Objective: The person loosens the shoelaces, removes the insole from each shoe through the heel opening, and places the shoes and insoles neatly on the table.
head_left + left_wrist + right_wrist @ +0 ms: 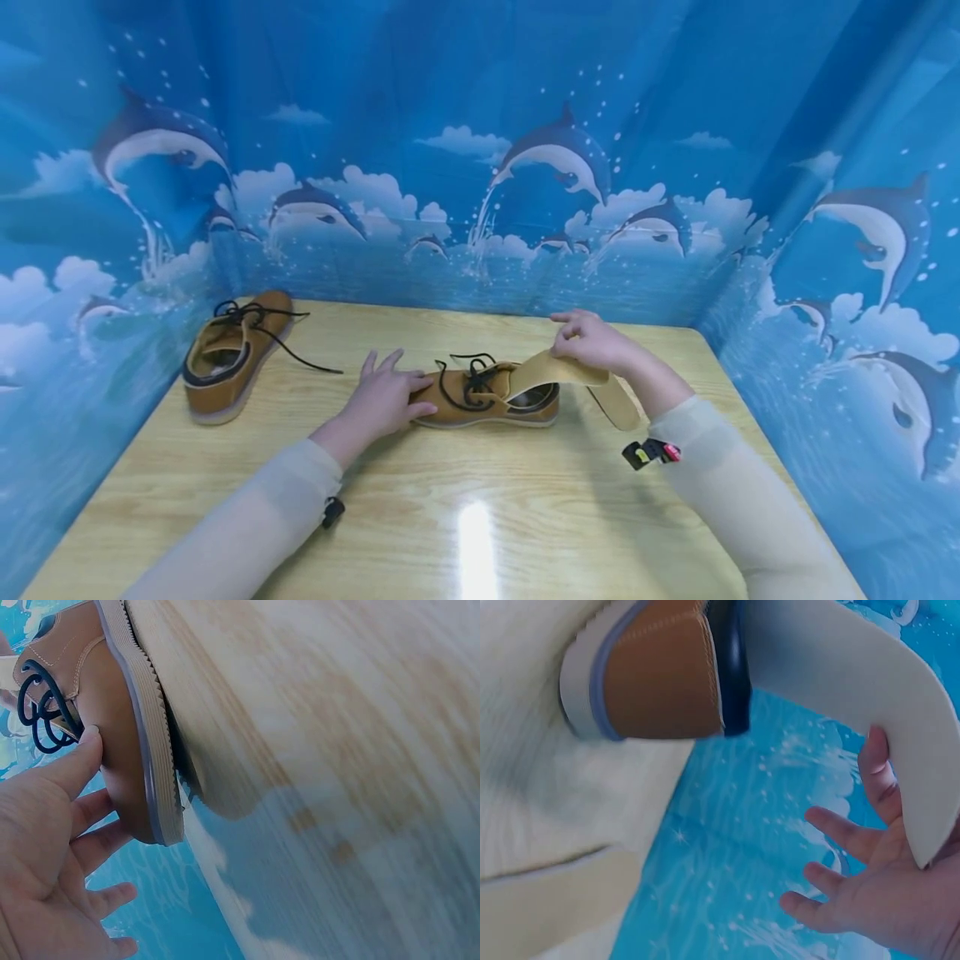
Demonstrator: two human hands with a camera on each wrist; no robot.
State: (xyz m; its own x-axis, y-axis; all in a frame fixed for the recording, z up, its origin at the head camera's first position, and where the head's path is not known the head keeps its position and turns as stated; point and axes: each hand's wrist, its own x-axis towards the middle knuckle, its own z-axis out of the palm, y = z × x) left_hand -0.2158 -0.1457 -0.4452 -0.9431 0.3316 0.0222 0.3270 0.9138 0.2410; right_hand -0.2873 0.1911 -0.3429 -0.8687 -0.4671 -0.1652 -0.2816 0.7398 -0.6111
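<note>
A tan lace-up shoe [480, 404] lies in the middle of the wooden table [480, 517], toe to the left. My left hand [384, 398] rests on its toe with straight, spread fingers; in the left wrist view the thumb [75, 769] presses the toe of the shoe [124, 727] near the black laces [37, 705]. My right hand [592, 340] pinches a bent beige insole [617, 406] above the shoe's heel opening, one end dipping into the shoe. In the right wrist view the insole [855, 682] arcs from the shoe's heel [660, 671] to my right hand [870, 885].
A second tan shoe [225, 358] with loose black laces sits at the table's back left corner. Blue dolphin-print cloth [480, 167] walls the table at the back and on both sides. Bare wood lies in front of my arms.
</note>
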